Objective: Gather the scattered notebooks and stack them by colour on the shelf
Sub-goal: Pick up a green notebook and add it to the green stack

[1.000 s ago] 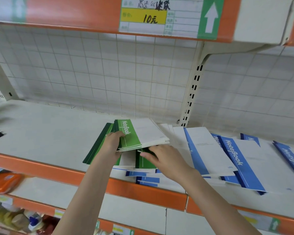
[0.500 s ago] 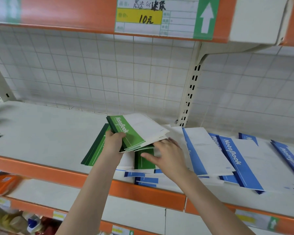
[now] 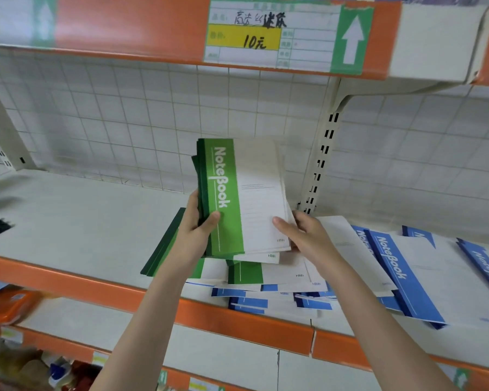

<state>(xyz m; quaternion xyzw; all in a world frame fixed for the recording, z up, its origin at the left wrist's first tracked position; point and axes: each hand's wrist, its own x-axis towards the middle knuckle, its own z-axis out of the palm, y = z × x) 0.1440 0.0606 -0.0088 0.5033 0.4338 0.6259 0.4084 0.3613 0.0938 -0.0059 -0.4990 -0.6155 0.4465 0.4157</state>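
While the left hand [image 3: 198, 235] grips the green notebooks [image 3: 237, 193] by their spine and the right hand [image 3: 302, 235] pinches their lower corner above the shelf [image 3: 82, 221], gathering greens seems underway; next, squaring them and collecting the green notebook [image 3: 244, 273] below.

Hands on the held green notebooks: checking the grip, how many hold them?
2. The left hand grips the green notebooks at their spine; the right hand holds their lower right corner.
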